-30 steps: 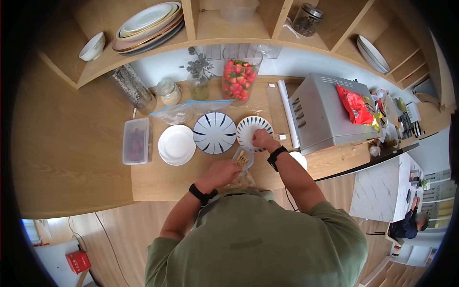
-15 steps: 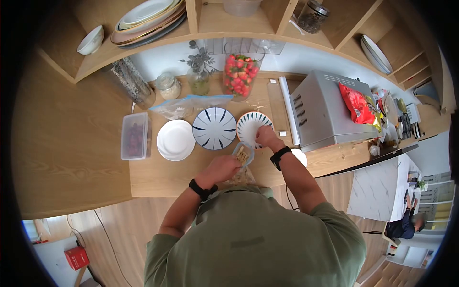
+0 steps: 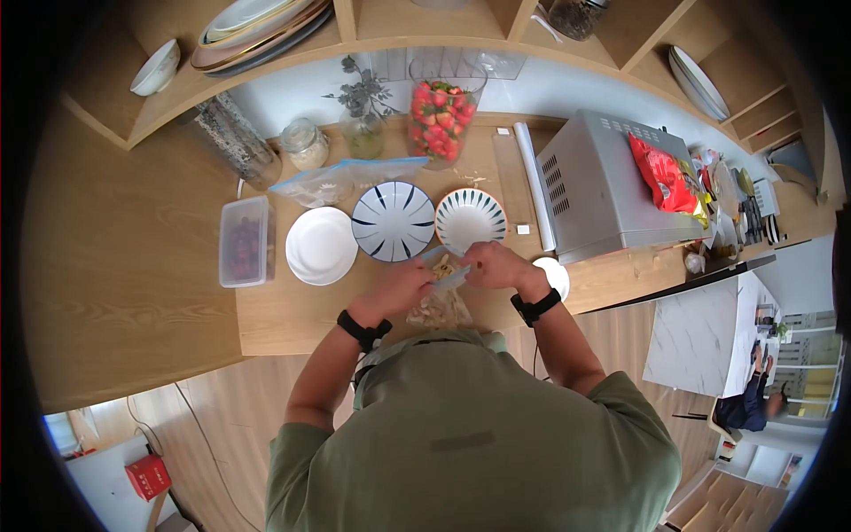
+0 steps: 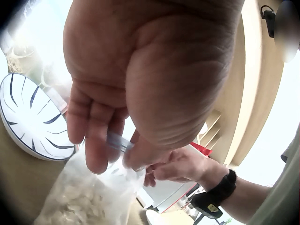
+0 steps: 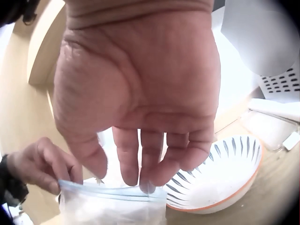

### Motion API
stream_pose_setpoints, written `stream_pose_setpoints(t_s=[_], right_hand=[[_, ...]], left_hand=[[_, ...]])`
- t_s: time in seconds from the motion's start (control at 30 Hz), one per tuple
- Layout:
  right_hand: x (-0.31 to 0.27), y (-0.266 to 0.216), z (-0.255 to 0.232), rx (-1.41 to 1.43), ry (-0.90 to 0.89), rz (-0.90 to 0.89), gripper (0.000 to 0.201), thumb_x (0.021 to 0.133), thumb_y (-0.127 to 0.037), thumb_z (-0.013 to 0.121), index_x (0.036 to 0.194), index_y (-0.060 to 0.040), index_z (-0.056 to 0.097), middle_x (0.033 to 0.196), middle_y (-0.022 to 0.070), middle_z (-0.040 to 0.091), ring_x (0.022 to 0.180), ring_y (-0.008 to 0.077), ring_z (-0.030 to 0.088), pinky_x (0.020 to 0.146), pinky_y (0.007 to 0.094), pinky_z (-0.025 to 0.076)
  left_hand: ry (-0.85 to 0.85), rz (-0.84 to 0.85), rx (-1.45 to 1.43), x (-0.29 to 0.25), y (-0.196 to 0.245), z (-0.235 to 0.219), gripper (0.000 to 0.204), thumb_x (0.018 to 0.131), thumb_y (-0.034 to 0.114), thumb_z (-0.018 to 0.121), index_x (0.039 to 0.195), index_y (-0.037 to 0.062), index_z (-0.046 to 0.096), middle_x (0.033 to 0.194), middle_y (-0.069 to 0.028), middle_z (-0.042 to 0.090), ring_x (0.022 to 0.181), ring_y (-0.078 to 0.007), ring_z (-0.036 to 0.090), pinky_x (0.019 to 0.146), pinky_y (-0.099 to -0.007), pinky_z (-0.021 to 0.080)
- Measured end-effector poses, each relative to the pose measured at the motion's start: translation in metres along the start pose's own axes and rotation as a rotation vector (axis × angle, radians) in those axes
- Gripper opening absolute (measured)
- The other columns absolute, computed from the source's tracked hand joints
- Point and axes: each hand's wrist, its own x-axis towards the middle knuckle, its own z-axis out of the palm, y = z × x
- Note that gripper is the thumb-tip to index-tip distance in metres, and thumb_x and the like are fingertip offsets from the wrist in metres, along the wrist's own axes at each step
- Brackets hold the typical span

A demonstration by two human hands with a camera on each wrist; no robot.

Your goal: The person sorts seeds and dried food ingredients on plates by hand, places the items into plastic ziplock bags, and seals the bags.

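Note:
My left hand (image 3: 396,290) pinches the rim of a clear zip bag (image 4: 84,197) at the counter's front edge. Pale, dry-looking pieces (image 3: 441,310) fill the bag's lower part. At the bag's mouth is my right hand (image 3: 498,266), its fingers (image 5: 126,164) reaching down to the zip strip (image 5: 117,191) with the thumb apart from them. A tiny pale bit shows at the thumb tip. Just beyond the right hand stands a white bowl (image 3: 470,217) with green strokes and an orange rim. A blue-striped plate (image 3: 394,222) lies to its left.
White plates (image 3: 322,246) and a lidded plastic box (image 3: 246,244) sit on the left. Behind are another zip bag (image 3: 346,180), jars and a tall container of strawberries (image 3: 441,124). A microwave (image 3: 603,191) stands right, shelves overhead. Another person sits far right.
My right hand has come out of the striped bowl, back toward me to the bag's mouth. My left hand still holds the bag. The head view has shifted slightly.

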Motion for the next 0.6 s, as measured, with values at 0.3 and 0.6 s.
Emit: stream_pose_setpoints(t_s=[0.3, 0.6], right_hand=[[-0.016, -0.003, 0.017, 0.027, 0.135, -0.088, 0.005, 0.08, -0.007, 0.065, 0.08, -0.0019, 0.063, 0.091, 0.0146, 0.061, 0.09, 0.0356, 0.06, 0.078, 0.0437, 0.05], [-0.028, -0.026, -0.01, 0.191, 0.298, -0.073, 0.008, 0.08, -0.003, 0.069, 0.083, -0.0011, 0.062, 0.077, 0.0116, 0.066, 0.07, 0.0274, 0.064, 0.064, 0.0333, 0.051]], left_hand=[[-0.078, 0.061, 0.169, 0.01, -0.025, -0.026, 0.01, 0.08, 0.013, 0.067, 0.088, 0.0069, 0.068, 0.089, -0.0113, 0.063, 0.09, -0.0322, 0.06, 0.076, -0.0429, 0.048], [0.116, 0.026, 0.038, -0.012, 0.005, -0.056, 0.006, 0.076, 0.009, 0.071, 0.08, 0.0055, 0.068, 0.075, -0.0111, 0.061, 0.076, -0.0309, 0.059, 0.067, -0.0411, 0.048]])
